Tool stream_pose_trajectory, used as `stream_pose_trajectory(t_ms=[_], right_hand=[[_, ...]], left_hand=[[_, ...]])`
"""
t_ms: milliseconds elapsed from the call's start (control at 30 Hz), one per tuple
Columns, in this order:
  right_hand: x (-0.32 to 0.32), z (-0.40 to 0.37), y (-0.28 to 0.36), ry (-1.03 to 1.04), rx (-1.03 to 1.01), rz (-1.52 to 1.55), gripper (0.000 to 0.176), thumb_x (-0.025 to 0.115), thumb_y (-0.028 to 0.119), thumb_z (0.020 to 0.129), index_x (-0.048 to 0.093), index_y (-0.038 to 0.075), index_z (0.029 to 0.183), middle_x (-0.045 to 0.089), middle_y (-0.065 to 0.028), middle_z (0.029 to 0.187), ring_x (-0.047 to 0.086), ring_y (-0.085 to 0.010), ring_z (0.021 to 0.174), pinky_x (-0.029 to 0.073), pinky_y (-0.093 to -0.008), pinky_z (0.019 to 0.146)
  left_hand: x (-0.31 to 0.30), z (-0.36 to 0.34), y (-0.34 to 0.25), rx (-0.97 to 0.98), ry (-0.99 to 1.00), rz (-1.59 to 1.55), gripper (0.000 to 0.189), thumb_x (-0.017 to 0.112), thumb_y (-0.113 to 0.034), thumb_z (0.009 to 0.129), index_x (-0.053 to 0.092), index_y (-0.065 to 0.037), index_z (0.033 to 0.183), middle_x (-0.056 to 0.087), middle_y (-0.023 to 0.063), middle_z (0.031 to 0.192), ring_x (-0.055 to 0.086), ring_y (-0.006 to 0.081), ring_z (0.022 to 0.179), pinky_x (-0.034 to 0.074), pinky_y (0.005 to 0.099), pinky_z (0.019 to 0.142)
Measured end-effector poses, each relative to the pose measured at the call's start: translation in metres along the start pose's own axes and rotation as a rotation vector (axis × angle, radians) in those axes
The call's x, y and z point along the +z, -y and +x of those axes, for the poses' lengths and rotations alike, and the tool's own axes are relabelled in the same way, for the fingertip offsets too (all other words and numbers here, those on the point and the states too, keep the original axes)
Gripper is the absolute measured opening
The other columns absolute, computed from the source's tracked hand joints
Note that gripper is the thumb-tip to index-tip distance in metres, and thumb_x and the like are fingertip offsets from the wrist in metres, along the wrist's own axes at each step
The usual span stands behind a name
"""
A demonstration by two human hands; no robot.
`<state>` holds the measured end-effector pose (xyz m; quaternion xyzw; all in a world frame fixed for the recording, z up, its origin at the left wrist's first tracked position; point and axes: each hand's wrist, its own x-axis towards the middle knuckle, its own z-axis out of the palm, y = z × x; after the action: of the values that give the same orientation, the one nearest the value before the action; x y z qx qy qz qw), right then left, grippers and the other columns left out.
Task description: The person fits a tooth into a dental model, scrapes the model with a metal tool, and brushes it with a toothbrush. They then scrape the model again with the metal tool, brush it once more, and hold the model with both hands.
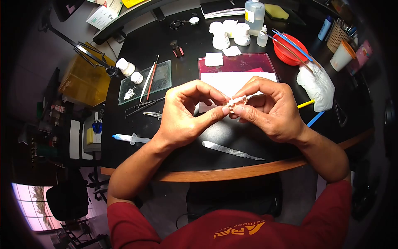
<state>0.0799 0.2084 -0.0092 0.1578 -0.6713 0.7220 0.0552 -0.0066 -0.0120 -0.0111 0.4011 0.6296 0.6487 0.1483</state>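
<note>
My left hand (186, 114) and my right hand (275, 108) meet above the middle of the table. Between their thumbs and fingertips they pinch a small dental piece (237, 101), which has a whitish row of teeth and a pinkish, see-through part. Fingers cover much of it, so its full shape is hidden. Behind it, a white sheet (224, 83) lies partly over a dark red board (236, 62). A scalpel (226, 149) rests on the black table nearer to me, beneath the hands. Left of my left hand lies a syringe (132, 139) with a blue tip.
At left a glass slab (159, 76) bears slim tools and a white jar (136, 77). Tweezers (143, 107) lie nearby. Farther back stand white jars (219, 37) and a clear bottle (254, 16). On the right are a red bowl (286, 52) with brushes and crumpled white tissue (317, 89).
</note>
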Motion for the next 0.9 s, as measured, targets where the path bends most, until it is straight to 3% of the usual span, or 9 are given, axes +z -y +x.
stream_pose_trajectory(t_ms=[100,300,733,833,900], right_hand=[[-0.001,0.001,0.002,0.001,0.000,0.022,0.014,0.074,0.000,0.095,0.068,-0.005,0.107,0.072,-0.0102,0.103,0.074,-0.0130,0.089,0.062,-0.0231,0.078],[-0.003,0.004,0.012,-0.017,0.174,0.149,0.017,0.072,0.006,0.098,0.067,-0.005,0.110,0.074,-0.0119,0.103,0.075,-0.0166,0.089,0.062,-0.0255,0.074],[-0.006,0.005,0.010,0.003,0.212,0.207,0.019,0.073,0.010,0.098,0.069,-0.003,0.111,0.074,-0.0091,0.099,0.075,-0.0136,0.083,0.061,-0.0244,0.070],[-0.007,0.005,0.012,0.012,0.226,0.198,0.018,0.074,0.011,0.098,0.069,-0.003,0.110,0.073,-0.0088,0.098,0.073,-0.0124,0.080,0.061,-0.0243,0.068],[-0.007,0.005,0.014,0.015,0.240,0.189,0.018,0.074,0.011,0.098,0.069,-0.003,0.108,0.073,-0.0085,0.097,0.073,-0.0120,0.078,0.060,-0.0245,0.066]], left_hand=[[0.004,-0.001,-0.003,-0.066,-0.015,-0.063,0.016,0.078,0.003,0.089,0.070,0.004,0.103,0.074,0.0145,0.106,0.070,0.0194,0.104,0.055,0.0349,0.095],[0.003,-0.002,-0.001,0.015,-0.018,0.096,0.025,0.080,0.002,0.088,0.070,0.005,0.111,0.073,0.0136,0.109,0.069,0.0186,0.104,0.054,0.0328,0.095],[0.005,-0.004,-0.002,0.105,-0.046,0.135,0.031,0.083,0.000,0.086,0.069,0.005,0.114,0.072,0.0136,0.109,0.069,0.0175,0.100,0.052,0.0318,0.090],[0.011,-0.002,0.000,0.133,-0.116,0.072,0.028,0.086,-0.004,0.083,0.074,0.001,0.107,0.075,0.0081,0.103,0.064,0.0097,0.087,0.050,0.0263,0.079],[0.010,-0.002,0.000,0.134,-0.112,0.078,0.027,0.086,-0.004,0.083,0.075,0.001,0.107,0.076,0.0077,0.103,0.064,0.0097,0.088,0.050,0.0261,0.079]])
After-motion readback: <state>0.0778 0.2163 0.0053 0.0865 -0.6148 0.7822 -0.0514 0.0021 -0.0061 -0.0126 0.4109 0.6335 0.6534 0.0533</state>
